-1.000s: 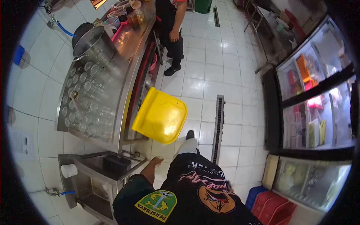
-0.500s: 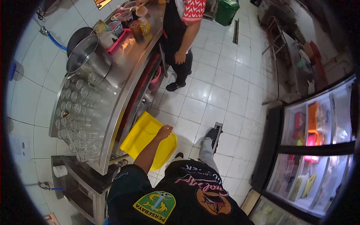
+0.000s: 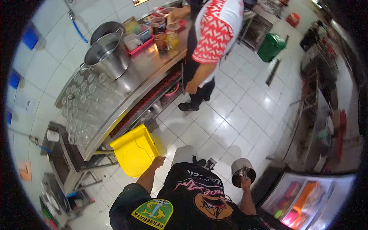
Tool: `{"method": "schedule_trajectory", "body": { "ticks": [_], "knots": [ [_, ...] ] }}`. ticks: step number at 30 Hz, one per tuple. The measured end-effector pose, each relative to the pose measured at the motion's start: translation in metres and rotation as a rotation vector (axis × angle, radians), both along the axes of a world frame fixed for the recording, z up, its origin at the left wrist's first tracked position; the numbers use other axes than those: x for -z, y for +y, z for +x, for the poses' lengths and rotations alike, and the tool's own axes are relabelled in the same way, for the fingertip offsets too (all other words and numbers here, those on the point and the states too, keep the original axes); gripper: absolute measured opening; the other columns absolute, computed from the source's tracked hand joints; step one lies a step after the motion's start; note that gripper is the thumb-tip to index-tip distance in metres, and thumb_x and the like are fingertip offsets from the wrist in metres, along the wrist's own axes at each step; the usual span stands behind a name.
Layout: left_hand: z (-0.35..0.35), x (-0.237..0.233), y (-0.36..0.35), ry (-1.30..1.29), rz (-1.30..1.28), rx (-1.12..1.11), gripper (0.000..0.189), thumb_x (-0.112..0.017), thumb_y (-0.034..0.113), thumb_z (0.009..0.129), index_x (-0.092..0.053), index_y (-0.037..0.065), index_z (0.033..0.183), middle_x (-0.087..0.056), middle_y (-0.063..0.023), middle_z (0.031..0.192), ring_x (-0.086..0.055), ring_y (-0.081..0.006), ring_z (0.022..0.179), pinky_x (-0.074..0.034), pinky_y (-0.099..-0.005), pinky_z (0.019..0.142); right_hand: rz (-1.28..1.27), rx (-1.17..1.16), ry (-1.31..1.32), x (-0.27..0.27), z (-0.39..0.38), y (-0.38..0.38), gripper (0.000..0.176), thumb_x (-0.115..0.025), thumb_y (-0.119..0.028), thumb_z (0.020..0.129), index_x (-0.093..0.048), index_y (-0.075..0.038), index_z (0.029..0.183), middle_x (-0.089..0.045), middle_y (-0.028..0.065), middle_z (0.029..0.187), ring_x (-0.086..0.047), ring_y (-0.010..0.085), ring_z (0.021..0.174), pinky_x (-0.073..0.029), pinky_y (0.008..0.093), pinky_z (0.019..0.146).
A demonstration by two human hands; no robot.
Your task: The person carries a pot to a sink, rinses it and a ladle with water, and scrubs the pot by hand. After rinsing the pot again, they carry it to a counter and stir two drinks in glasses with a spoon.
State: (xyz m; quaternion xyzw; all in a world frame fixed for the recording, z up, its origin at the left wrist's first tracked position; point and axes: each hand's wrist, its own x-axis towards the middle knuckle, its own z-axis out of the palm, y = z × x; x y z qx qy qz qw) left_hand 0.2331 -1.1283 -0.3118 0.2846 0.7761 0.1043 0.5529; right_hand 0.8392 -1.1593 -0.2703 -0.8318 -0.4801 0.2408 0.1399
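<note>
My right hand (image 3: 245, 182) grips the handle of a metal pot (image 3: 242, 168), held out to my right over the tiled floor with its mouth facing me. My left hand (image 3: 158, 161) hangs beside a yellow lidded bin (image 3: 132, 150). Its fingers are loosely spread with nothing in them, and it overlaps the bin's near right edge in this view. The bin stands on the floor by the end of the steel counter (image 3: 147, 76).
Many glass mugs (image 3: 82, 101) and a large stockpot (image 3: 109, 57) stand on the counter. A co-worker (image 3: 214, 42) in a red-and-white sleeve stands at its far end, near jars and a pink tray (image 3: 142, 46). A lit display fridge (image 3: 303, 203) is at right; a green bin (image 3: 271, 46) stands farther back.
My view has shifted forward, and the co-worker appears nearer. The right hand and the pot have come into view. My left hand has moved lower, toward the bin's near right side.
</note>
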Motion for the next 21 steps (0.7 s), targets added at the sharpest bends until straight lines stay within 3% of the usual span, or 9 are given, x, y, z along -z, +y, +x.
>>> {"method": "schedule_trajectory", "body": {
  "ticks": [2, 6, 8, 9, 11, 14, 18, 20, 21],
  "knots": [
    [0.014, 0.006, -0.007, 0.011, -0.131, -0.042, 0.043, -0.046, 0.048, 0.081, -0.059, 0.007, 0.088, -0.060, -0.0079, 0.070, -0.058, -0.0190, 0.058, -0.047, -0.0352, 0.049, -0.022, -0.079, 0.034, -0.038, 0.012, 0.061, 0.036, -0.060, -0.034, 0.077, -0.063, 0.002, 0.079, -0.061, 0.0221, 0.073, -0.059, 0.0377, 0.071, -0.044, 0.0402, 0.063],
    [0.037, 0.016, -0.005, -0.039, -0.239, -0.110, 0.044, -0.046, 0.049, 0.081, -0.059, 0.007, 0.085, -0.061, -0.0052, 0.073, -0.058, -0.0188, 0.060, -0.047, -0.0375, 0.050, -0.049, -0.278, -0.221, -0.017, 0.039, 0.143, 0.034, -0.060, -0.033, 0.077, -0.063, 0.000, 0.078, -0.061, 0.0215, 0.074, -0.059, 0.0380, 0.073, -0.045, 0.0400, 0.062],
    [0.048, 0.009, 0.017, -0.013, -0.234, -0.122, 0.046, -0.045, 0.050, 0.080, -0.059, 0.006, 0.084, -0.061, -0.0056, 0.074, -0.059, -0.0195, 0.063, -0.048, -0.0389, 0.051, -0.168, -0.131, -0.017, -0.034, 0.033, 0.180, 0.034, -0.062, -0.035, 0.075, -0.063, 0.000, 0.076, -0.061, 0.0207, 0.073, -0.061, 0.0362, 0.073, -0.045, 0.0408, 0.062],
    [0.052, 0.010, 0.032, -0.028, -0.228, -0.132, 0.046, -0.045, 0.050, 0.080, -0.059, 0.006, 0.084, -0.061, -0.0056, 0.074, -0.059, -0.0195, 0.063, -0.048, -0.0389, 0.051, -0.128, -0.286, -0.206, -0.018, 0.040, 0.190, 0.040, -0.062, -0.041, 0.075, -0.062, -0.001, 0.076, -0.061, 0.0169, 0.070, -0.060, 0.0302, 0.067, -0.045, 0.0385, 0.061],
    [0.051, 0.017, 0.069, -0.088, -0.243, -0.121, 0.044, -0.048, 0.049, 0.080, -0.059, 0.007, 0.084, -0.061, -0.0051, 0.075, -0.059, -0.0183, 0.063, -0.048, -0.0378, 0.052, -0.196, -0.300, -0.128, -0.029, 0.033, 0.214, 0.034, -0.058, -0.031, 0.080, -0.064, 0.003, 0.080, -0.063, 0.0185, 0.077, -0.059, 0.0261, 0.062, -0.047, 0.0372, 0.058],
    [0.042, 0.081, 0.129, -0.154, -0.016, -0.124, 0.048, -0.047, 0.053, 0.080, -0.057, 0.010, 0.059, -0.054, -0.0036, 0.052, -0.049, -0.0169, 0.043, -0.042, -0.0362, 0.041, -0.189, -0.238, -0.098, -0.028, 0.031, 0.260, 0.036, -0.060, -0.031, 0.080, -0.062, 0.005, 0.083, -0.063, 0.0167, 0.073, -0.058, 0.0244, 0.058, -0.047, 0.0358, 0.055],
    [0.030, 0.045, 0.230, -0.088, 0.259, -0.289, 0.039, -0.052, 0.043, 0.082, -0.059, 0.005, 0.077, -0.057, -0.0078, 0.061, -0.054, -0.0186, 0.057, -0.044, -0.0339, 0.053, -0.241, -0.134, -0.028, -0.001, 0.055, 0.267, 0.039, -0.061, -0.032, 0.079, -0.061, 0.006, 0.087, -0.062, 0.0140, 0.067, -0.056, 0.0219, 0.051, -0.047, 0.0336, 0.052],
    [0.024, 0.025, 0.265, -0.104, 0.312, -0.357, 0.036, -0.053, 0.041, 0.082, -0.059, 0.006, 0.083, -0.058, -0.0083, 0.064, -0.054, -0.0182, 0.059, -0.045, -0.0337, 0.055, -0.273, -0.305, -0.091, 0.043, 0.102, 0.176, 0.038, -0.059, -0.033, 0.079, -0.060, 0.003, 0.091, -0.062, 0.0124, 0.073, -0.057, 0.0215, 0.056, -0.047, 0.0342, 0.053],
    [0.020, 0.028, 0.278, -0.241, 0.457, -0.445, 0.032, -0.054, 0.038, 0.083, -0.059, 0.007, 0.087, -0.059, -0.0082, 0.066, -0.055, -0.0186, 0.059, -0.045, -0.0340, 0.055, -0.288, -0.385, -0.123, 0.047, 0.109, 0.198, 0.037, -0.058, -0.034, 0.080, -0.059, 0.001, 0.093, -0.062, 0.0116, 0.076, -0.057, 0.0214, 0.059, -0.047, 0.0345, 0.054]
  ]
}}
